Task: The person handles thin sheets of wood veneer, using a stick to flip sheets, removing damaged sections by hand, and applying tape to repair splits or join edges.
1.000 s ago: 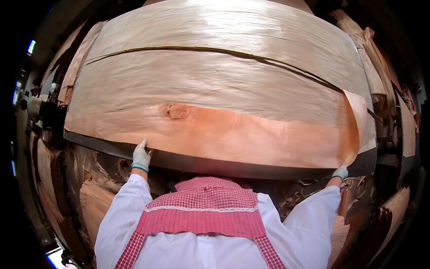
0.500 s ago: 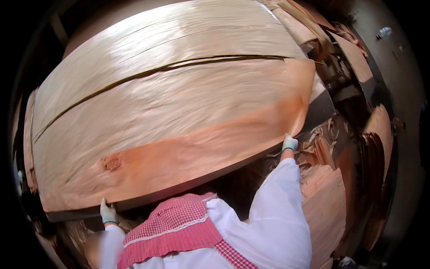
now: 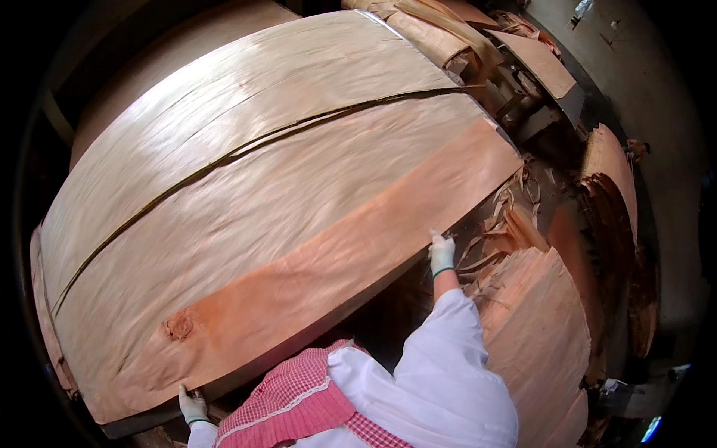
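Observation:
A broad sheet of pale wood veneer (image 3: 284,209) covers the table before me, with a reddish-orange band (image 3: 336,261) along its near edge and a round knot (image 3: 178,325) toward the left. My left hand (image 3: 193,405), in a white glove, pinches that near edge close to its left end, thumb on top and fingers partly hidden beneath. Farther right, my gloved right hand (image 3: 441,252) is closed on the same edge, short of the right corner. The corner lies flat. A long dark split (image 3: 224,158) runs across the veneer behind the band.
Broken veneer pieces (image 3: 534,328) are stacked at my right, with curled shreds (image 3: 508,216) beside the table. Rolled scraps (image 3: 426,33) lie past the far right corner. More bent sheets (image 3: 609,179) lean near the grey floor (image 3: 657,97) on the right.
My right hand has shifted left along the near edge, away from the corner. The raised, curling right end of the veneer has come down flat. The whole view has turned.

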`<state>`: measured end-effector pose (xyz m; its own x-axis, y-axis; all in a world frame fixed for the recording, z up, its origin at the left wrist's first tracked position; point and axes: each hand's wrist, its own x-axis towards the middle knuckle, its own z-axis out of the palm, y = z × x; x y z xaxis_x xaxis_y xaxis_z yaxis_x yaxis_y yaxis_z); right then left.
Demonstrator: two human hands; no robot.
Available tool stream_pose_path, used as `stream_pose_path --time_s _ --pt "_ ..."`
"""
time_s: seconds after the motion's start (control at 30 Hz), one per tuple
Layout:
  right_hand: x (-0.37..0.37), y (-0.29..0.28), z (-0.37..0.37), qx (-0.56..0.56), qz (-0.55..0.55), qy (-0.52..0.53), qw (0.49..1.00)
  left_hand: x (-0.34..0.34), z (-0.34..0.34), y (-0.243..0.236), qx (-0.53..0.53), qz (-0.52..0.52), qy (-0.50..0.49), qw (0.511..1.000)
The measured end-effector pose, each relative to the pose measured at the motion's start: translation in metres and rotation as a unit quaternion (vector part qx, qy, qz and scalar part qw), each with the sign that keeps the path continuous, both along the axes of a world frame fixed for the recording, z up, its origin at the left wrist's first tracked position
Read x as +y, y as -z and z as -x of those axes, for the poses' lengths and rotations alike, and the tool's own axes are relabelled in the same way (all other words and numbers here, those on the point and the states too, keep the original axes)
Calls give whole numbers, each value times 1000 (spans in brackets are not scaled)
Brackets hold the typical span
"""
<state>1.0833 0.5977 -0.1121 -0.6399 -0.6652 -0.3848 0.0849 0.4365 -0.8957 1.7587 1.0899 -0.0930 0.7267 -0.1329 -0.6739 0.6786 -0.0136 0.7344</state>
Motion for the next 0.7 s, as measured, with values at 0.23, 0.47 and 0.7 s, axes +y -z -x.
stream_pose_path --time_s 0.23,0.47,0.7 --pt "-7 20 47 159 20 38 986 -8 19 5 76 -29 52 995" --pt "-22 25 47 254 -101 -18 962 7 55 -10 84 62 103 989" --pt "25 19 101 80 8 -151 985 -37 48 -21 -89 -27 26 995"
